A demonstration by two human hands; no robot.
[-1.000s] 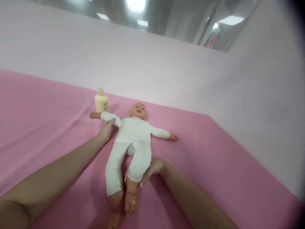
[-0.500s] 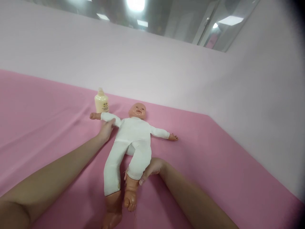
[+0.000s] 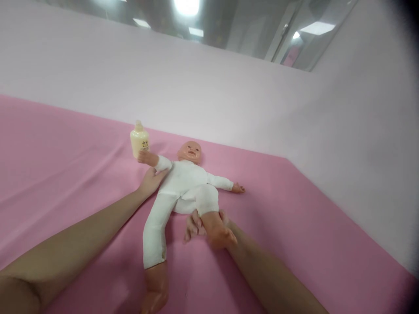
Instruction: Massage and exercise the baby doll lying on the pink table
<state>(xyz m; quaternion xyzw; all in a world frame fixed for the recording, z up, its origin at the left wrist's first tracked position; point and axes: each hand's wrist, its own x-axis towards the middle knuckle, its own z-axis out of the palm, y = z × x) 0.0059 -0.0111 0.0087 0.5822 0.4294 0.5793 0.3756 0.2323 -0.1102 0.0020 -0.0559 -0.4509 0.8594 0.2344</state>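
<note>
A baby doll [image 3: 183, 179] with white cloth limbs and body lies face up, its head away from me. My left hand [image 3: 152, 179] grips it at the upper arm and side of the chest, the fingers partly hidden under it. The doll's arm there is bent up, its plastic hand [image 3: 147, 158] in front of a cream-coloured bottle [image 3: 139, 138]. Below the bent knee, my right hand [image 3: 195, 226] wraps around the raised leg [image 3: 214, 226] from behind, fingers showing on its left side. The other leg [image 3: 155, 233] lies stretched toward me.
A pink cover [image 3: 81, 174] with soft creases lies under the doll. Behind it rises a pale wall [image 3: 196, 96] with a window or mirror-like panel [image 3: 248, 30] at the top. The wall continues along the right side.
My right hand has raised the doll's leg and bent it up and to the right. The doll's arm by my left hand has folded inward, and that hand sits closer to the chest.
</note>
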